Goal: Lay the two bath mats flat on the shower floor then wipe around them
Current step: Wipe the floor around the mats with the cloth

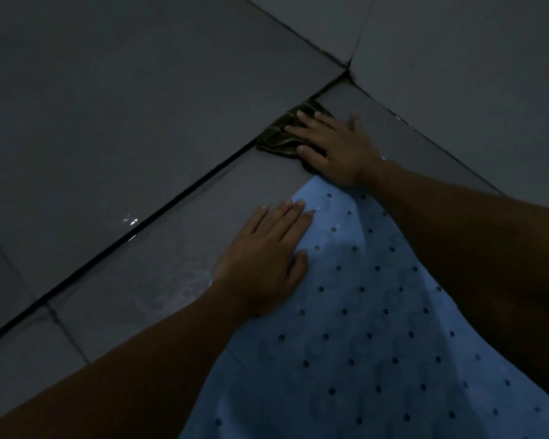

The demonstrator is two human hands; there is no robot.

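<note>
A light blue bath mat [355, 327] dotted with small holes lies flat on the grey tiled shower floor [159, 248], reaching toward the corner. My left hand [267, 261] rests flat, fingers straight, on the mat's left edge near its far corner. Beyond the mat's tip, my right hand [333, 147] presses a dark striped cloth [282, 134] onto the floor with spread fingers, close to the corner where floor and walls meet. Only one mat is in view.
Grey tiled walls [140, 106] close the corner on the left and the right. A dark grout line runs along the base of the left wall. Wet patches glint on the floor left of the mat.
</note>
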